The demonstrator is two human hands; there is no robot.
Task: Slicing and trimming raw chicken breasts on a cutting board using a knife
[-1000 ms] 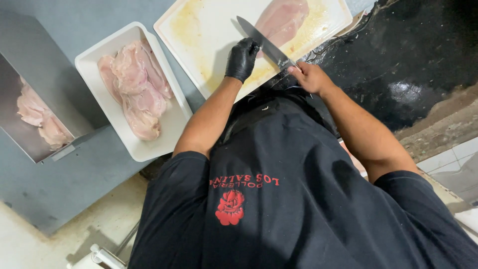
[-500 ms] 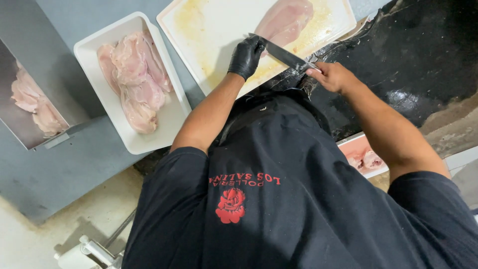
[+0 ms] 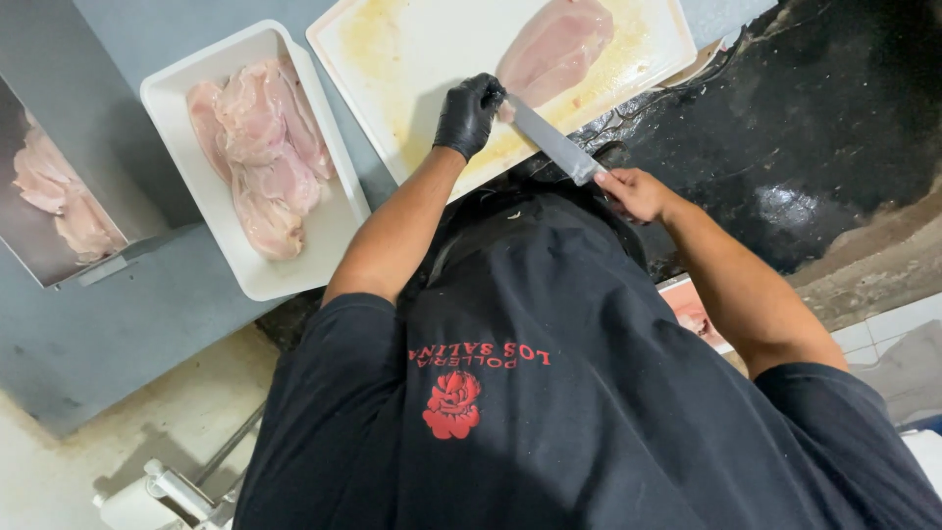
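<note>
Reference relation: the chicken fillet [image 3: 554, 44] lies on the white cutting board [image 3: 412, 59], beyond both hands and away from the body; its long axis runs diagonally, near end low and left, far end high and right.

Left hand [image 3: 469, 113]: black-gloved, set on the board just beside the fillet's near end; fingers [image 3: 483, 93] curled in together against the tip of the blade; whether they pinch the blade or only rest on it cannot be told.

Right hand [image 3: 638, 191]: bare, at the near edge of the board, over the dark bench [image 3: 834, 147]; fingers wrapped round the handle of the knife [image 3: 549, 142], the handle itself hidden in the fist.

Knife axis: blade runs from the right hand up and left to the gloved hand; tip just beside the fillet's near end, so the blade meets that end at an angle to the fillet's long axis.

Proximity: the left hand is the nearer hand to the fillet; the right hand stands off by the full blade.

Surroundings: a white tray [image 3: 294, 280] of raw chicken pieces left of the board; a metal pan [image 3: 29, 250] with more meat farther left.
</note>
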